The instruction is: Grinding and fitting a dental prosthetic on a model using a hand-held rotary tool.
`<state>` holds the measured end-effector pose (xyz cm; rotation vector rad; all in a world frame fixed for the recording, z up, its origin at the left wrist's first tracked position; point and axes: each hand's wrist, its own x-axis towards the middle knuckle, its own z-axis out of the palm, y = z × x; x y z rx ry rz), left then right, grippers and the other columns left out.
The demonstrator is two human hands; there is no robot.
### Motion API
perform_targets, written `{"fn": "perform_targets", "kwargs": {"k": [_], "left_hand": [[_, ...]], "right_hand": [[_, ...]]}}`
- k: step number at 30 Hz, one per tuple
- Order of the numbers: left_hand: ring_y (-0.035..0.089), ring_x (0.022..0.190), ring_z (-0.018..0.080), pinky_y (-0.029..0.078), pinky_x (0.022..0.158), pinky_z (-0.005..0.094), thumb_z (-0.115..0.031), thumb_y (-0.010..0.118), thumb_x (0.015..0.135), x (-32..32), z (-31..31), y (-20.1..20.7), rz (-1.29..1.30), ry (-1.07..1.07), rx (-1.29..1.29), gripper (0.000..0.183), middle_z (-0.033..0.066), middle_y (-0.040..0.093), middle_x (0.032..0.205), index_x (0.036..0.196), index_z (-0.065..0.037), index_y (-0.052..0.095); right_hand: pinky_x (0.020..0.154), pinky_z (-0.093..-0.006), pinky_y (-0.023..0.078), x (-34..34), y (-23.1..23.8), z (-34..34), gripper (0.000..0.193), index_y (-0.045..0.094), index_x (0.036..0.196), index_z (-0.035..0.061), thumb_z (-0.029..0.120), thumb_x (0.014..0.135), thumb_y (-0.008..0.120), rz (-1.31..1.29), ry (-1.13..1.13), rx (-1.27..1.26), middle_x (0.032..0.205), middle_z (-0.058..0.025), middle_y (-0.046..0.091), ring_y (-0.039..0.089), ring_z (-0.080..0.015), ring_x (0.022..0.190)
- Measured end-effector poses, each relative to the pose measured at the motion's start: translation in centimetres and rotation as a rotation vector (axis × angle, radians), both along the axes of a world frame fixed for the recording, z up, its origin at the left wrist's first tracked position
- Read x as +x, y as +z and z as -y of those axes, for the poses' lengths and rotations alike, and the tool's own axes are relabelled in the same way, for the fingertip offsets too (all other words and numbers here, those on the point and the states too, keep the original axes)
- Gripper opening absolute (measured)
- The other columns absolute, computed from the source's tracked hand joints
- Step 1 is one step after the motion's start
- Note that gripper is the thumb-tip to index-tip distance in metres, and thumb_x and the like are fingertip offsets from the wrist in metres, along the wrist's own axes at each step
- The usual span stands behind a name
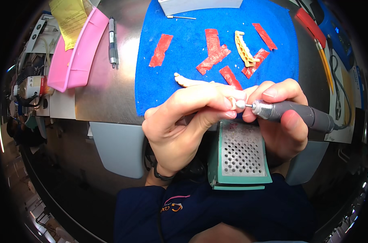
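Observation:
My left hand (180, 115) is closed, pinching a small cream-coloured piece (233, 103) between thumb and fingertips. My right hand (279, 131) grips a dark grey rotary handpiece (303, 115) lying almost level. The rounded pale grinding head (240, 104) at its tip is against or very close to the cream piece. Beyond my left fingers shows the end of a curved cream piece (185, 82); whether it joins the held piece is hidden. A yellowish arch-shaped piece with openings (243, 50) rests on the blue towel (184, 40), partly over a red strip (256, 65).
Below my hands stands a green box with a perforated metal top (243, 150). Other red strips (161, 50) and a thin metal bur (182, 17) lie on the towel. At left are a pen (112, 42) and a pink tray (76, 60) with yellow paper (70, 20). A cable runs at right.

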<state>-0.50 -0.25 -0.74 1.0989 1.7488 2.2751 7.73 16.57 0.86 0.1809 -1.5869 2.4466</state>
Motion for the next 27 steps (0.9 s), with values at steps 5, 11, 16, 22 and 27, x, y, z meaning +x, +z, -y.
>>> {"fn": "perform_targets", "kwargs": {"k": [5, 11, 16, 22, 27], "left_hand": [[0.07, 0.089, 0.0283, 0.058, 0.079, 0.0379, 0.004, 0.064, 0.091, 0.18, 0.09, 0.21, 0.039, 0.014, -0.03, 0.008, 0.0225, 0.07, 0.094, 0.095, 0.002, 0.057], [0.07, 0.087, 0.0246, 0.058, 0.078, 0.035, 0.006, 0.064, 0.089, 0.43, 0.05, 0.51, 0.092, 0.031, -0.04, 0.008, 0.0219, 0.07, 0.094, 0.093, 0.002, 0.058], [0.069, 0.086, 0.0232, 0.059, 0.077, 0.0334, 0.008, 0.064, 0.088, 0.56, 0.11, 0.79, 0.128, 0.027, -0.051, 0.009, 0.023, 0.07, 0.096, 0.092, 0.003, 0.058], [0.071, 0.084, 0.0177, 0.059, 0.076, 0.0275, 0.009, 0.069, 0.085, 0.21, -0.25, 0.18, 0.121, 0.036, 0.053, 0.014, 0.0149, 0.072, 0.092, 0.098, 0.008, 0.065], [0.07, 0.086, 0.0242, 0.057, 0.08, 0.0342, 0.008, 0.067, 0.086, 0.35, -0.13, 0.54, 0.123, 0.051, -0.023, 0.011, 0.0196, 0.071, 0.091, 0.093, 0.005, 0.06]], "right_hand": [[0.087, -0.0422, 0.049, -0.05, -0.25, -0.03, 0.038, 0.053, 0.116, -0.0027, 0.03, 0.097, 0.055, -0.015, -0.001, 0.024, 0.094, -0.0216, 0.063, 0.062, -0.0274, 0.092], [0.087, -0.0418, 0.05, -0.12, -0.29, -0.01, 0.039, 0.053, 0.118, -0.0029, 0.03, 0.098, 0.055, -0.027, 0.003, 0.025, 0.093, -0.0208, 0.063, 0.062, -0.0274, 0.092], [0.087, -0.0419, 0.05, -0.13, -0.32, -0.01, 0.039, 0.053, 0.118, -0.0029, 0.031, 0.098, 0.055, -0.033, 0.0, 0.038, 0.094, -0.0207, 0.063, 0.062, -0.0273, 0.092], [0.088, -0.0424, 0.049, -0.02, -0.3, 0.16, 0.039, 0.053, 0.118, -0.0029, 0.03, 0.098, 0.056, -0.025, -0.016, 0.037, 0.094, -0.0211, 0.063, 0.062, -0.0282, 0.093], [0.088, -0.0429, 0.049, 0.08, -0.49, -0.01, 0.039, 0.054, 0.118, -0.0027, 0.03, 0.098, 0.055, -0.024, -0.001, 0.007, 0.095, -0.021, 0.064, 0.062, -0.0286, 0.094]]}}
